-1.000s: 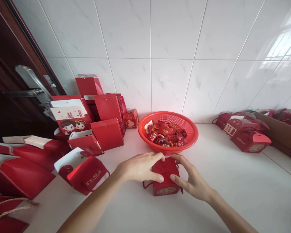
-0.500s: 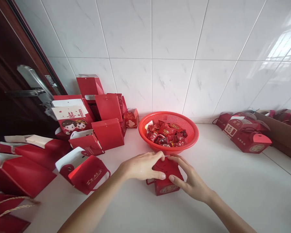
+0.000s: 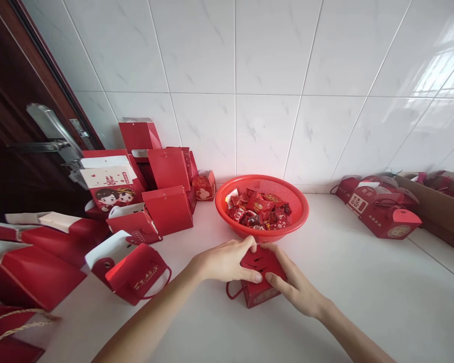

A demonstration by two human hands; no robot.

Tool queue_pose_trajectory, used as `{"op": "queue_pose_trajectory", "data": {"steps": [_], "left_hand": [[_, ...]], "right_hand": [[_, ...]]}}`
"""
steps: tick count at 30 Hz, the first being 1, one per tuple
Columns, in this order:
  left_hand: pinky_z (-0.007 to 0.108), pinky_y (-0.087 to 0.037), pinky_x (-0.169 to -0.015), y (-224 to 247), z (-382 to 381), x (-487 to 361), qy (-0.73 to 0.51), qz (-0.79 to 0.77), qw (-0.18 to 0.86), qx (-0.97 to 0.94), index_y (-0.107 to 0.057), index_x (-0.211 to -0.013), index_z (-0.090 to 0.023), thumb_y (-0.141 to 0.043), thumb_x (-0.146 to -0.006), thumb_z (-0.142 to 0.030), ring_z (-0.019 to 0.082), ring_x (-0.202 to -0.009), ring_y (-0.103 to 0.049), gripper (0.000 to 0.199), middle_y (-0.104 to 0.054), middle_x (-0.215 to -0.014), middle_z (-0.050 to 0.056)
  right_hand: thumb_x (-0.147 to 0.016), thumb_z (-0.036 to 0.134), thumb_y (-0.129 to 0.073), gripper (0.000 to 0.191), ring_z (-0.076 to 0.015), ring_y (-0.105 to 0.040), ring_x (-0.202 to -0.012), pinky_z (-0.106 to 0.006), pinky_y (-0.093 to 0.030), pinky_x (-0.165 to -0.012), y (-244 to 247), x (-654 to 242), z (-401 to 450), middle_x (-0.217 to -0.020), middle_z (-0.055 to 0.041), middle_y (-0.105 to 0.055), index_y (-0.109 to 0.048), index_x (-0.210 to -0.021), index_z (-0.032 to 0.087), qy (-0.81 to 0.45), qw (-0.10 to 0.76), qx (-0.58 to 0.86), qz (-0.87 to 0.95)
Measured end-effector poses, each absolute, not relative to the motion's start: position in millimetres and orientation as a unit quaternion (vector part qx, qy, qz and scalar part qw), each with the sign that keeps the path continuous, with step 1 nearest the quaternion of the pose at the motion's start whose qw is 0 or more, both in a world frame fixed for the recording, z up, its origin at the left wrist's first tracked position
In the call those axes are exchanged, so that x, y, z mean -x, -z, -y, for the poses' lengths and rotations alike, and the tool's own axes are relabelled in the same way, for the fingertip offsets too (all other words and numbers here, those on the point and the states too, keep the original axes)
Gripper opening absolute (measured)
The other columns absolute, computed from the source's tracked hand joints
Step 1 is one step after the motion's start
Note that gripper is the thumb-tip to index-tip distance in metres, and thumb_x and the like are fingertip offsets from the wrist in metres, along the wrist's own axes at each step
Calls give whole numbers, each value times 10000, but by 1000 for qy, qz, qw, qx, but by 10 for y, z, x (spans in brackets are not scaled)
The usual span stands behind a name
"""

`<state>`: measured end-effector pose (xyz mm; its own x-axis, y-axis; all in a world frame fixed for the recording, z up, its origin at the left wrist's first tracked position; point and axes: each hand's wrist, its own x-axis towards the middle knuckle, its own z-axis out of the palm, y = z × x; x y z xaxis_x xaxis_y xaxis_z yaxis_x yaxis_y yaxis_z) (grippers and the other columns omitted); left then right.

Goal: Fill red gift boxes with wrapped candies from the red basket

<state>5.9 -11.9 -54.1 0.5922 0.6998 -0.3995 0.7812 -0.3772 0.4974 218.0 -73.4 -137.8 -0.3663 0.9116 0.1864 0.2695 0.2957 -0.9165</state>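
Note:
A small red gift box (image 3: 260, 292) with a cord handle stands on the white surface in front of me. My left hand (image 3: 232, 262) grips its left side, thumb on the top flaps and fingers curled at the back edge. From the other side my right hand (image 3: 293, 272) holds it, with the thumb on top near the front and the fingers along the far right edge. Dark slots show in the box's top between the hands. Just behind it sits a red plastic basket (image 3: 299, 219) with wrapped candies (image 3: 261, 204) inside.
Several open red boxes (image 3: 168, 212) stand at the left, one with a cord handle (image 3: 136, 272) nearest my left forearm. Closed red boxes (image 3: 389, 219) and a cardboard carton (image 3: 431, 201) are at the right. A tiled wall (image 3: 268, 136) rises behind; a dark door (image 3: 22, 176) is far left.
The top flaps have shifted between my hands, and dark slots show more clearly. Both hands stay on the box, which has turned or moved slightly.

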Motion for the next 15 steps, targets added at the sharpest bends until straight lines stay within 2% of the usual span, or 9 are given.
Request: {"op": "queue_pose_trajectory", "data": {"steps": [8,15], "left_hand": [[342,-449,-762,549,82,-72,64,-439,352,-824,-489,-1170,-255,-708,-772,-588,270,-956,-597,564,-619,-1130,67],[301,-444,-755,449,70,-12,39,-406,340,-847,-600,-1137,-268,-687,-808,-509,242,-961,-616,416,-637,-1156,44]], "right_hand": [[-961,373,-512,403,-256,-578,-1168,-433,-476,-1024,1369,-2164,734,-1332,-86,-584,-456,-1344,261,-455,378,423,687],[-955,364,-509,424,-254,-588,-1174,-414,-507,-988,1351,-2175,743,-1347,-83,-577,-455,-1365,266,-471,372,427,676]]}}
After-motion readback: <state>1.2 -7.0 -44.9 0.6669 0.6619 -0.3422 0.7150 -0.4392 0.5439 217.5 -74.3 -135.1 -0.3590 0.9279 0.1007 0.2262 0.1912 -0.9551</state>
